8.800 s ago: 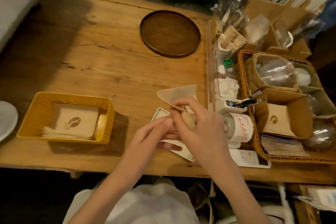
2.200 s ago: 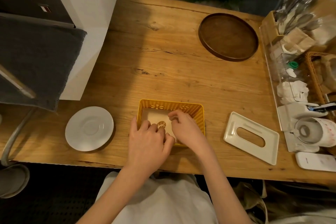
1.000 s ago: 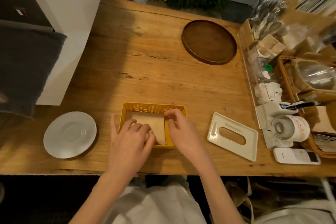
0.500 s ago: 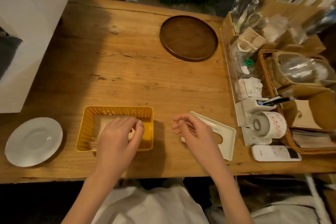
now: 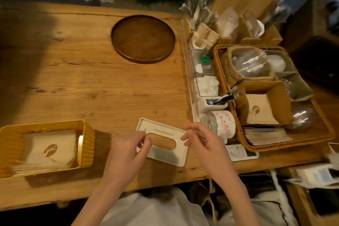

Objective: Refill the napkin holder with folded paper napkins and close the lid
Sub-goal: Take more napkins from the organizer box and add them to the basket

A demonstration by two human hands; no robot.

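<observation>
Taking lid [image 5: 165, 155] by short ends: my left grip [image 5: 124, 152] pinches end nearer holder [image 5: 44, 127]; right grip [image 5: 205, 147] curled at far end, contact unclear. Lid lies right of holder; likely stiff, light, slick.

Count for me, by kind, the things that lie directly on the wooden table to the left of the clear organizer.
Yellow napkin basket: 1
White lid: 1
Round wooden tray: 1
Total: 3
</observation>
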